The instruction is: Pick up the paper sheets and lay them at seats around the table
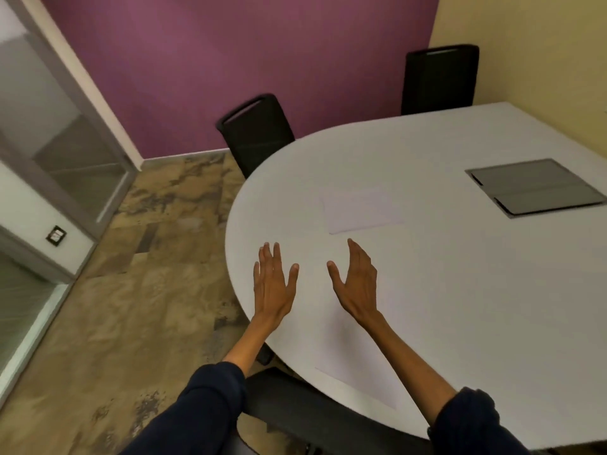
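Both hands, the left hand (274, 284) and right hand (356, 284), hover spread wide and empty over the table (460, 290). One paper sheet (359, 210) lies beyond them, another sheet (358, 366) nearer.

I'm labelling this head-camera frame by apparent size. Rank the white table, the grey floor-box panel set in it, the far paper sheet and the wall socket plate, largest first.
1. White table
2. Grey panel
3. Far paper sheet, only a little smaller than the panel in the picture, and it lies nearer the camera, so that order is unsure
4. Wall socket plate
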The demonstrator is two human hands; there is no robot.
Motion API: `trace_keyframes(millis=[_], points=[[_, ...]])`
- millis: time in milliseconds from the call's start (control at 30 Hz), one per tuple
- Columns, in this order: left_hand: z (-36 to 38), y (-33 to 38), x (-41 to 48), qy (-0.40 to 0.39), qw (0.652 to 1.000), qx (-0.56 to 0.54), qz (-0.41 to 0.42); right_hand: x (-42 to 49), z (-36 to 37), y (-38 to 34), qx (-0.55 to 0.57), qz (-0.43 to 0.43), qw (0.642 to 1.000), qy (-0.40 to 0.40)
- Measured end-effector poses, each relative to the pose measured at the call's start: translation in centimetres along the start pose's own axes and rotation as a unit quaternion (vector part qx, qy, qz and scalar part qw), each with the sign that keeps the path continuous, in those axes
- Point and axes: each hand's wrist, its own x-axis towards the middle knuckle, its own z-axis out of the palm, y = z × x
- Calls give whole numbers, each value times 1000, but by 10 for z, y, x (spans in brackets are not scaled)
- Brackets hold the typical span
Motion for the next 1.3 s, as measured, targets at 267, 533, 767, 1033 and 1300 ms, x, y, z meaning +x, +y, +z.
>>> trace_keyframes(millis=[267,533,767,1033,1300], points=[[-101,-79,8,110,991,30,-69,14,66,-113,25,-113,993,-24],[-200,-211,5,167,979,46,-106,-2,171,-228,50,-165,984,-51],[-269,-324,18,167,978,51,-113,-13,274,-316,39,-169,983,-60],[-300,-400,66,185,974,32,-130,23,354,-374,36,-188,979,-65],[-291,-464,184,162,979,36,-115,120,438,-393,29,-164,984,-57]])
